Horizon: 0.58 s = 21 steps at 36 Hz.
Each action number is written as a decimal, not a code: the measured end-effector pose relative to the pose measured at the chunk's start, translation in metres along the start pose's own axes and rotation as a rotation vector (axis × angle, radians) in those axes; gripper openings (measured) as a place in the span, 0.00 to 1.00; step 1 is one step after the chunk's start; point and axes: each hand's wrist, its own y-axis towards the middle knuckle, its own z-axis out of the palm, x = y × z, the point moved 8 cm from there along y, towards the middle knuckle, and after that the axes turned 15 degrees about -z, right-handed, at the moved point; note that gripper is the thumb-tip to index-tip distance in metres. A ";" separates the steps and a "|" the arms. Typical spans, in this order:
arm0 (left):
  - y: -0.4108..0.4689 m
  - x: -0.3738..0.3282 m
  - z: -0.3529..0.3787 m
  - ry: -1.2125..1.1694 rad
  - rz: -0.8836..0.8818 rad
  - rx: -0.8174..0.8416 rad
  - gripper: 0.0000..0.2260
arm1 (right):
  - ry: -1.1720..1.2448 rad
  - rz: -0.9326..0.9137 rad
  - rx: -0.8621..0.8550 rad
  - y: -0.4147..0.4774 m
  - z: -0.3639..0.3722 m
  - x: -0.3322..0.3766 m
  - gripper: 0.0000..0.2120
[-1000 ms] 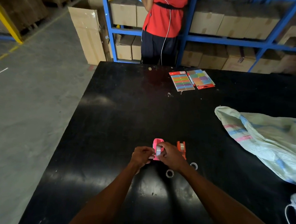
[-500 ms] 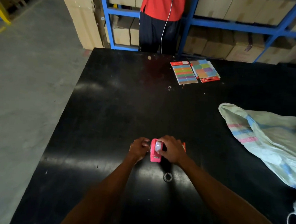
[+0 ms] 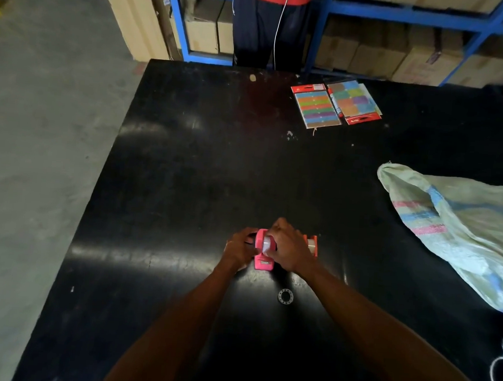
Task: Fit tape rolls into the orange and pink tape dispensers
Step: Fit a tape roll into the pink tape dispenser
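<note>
A: Nearest, what's on the worktop [image 3: 167, 190]?

B: Bare forearms, then a small tape ring [image 3: 285, 296] lying flat, alone, just short of the hands. Open black surface on both sides of it.

A: And the hands?

B: Both closed round the pink dispenser [image 3: 263, 256], which sits on the worktop. Left hand [image 3: 240, 249] grips its left side; right hand [image 3: 289, 246] is cupped over the top, fingers on the pale tape roll [image 3: 266, 245] in its cradle. Whether the roll is fully seated, cannot tell.

A: The orange one?

B: Orange dispenser [image 3: 312, 245] is just beside the right hand, partly hidden behind it, tape showing inside.

A: Room beyond?

B: Wide clear stretch mid-worktop. Woven sack [image 3: 455, 231] spills in from the right edge. Far side: two colour-striped card packs [image 3: 335, 105] near the far edge. Left edge drops to concrete floor [image 3: 39, 145]. A person [image 3: 270, 25] stands past the far edge, against blue shelving [image 3: 405, 15].
</note>
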 end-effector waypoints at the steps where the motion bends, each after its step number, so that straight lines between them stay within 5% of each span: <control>1: 0.000 0.000 0.000 0.003 -0.005 0.005 0.20 | -0.003 -0.002 0.010 0.001 0.001 0.000 0.16; 11: 0.004 0.003 0.002 0.062 0.023 0.048 0.27 | -0.015 -0.012 0.048 0.006 0.002 -0.001 0.19; 16: -0.012 -0.011 0.002 0.071 0.052 0.076 0.22 | 0.059 -0.015 0.065 0.000 0.004 -0.006 0.22; 21: -0.011 -0.010 0.002 0.072 0.022 0.092 0.24 | 0.065 -0.037 0.058 0.003 -0.001 -0.006 0.13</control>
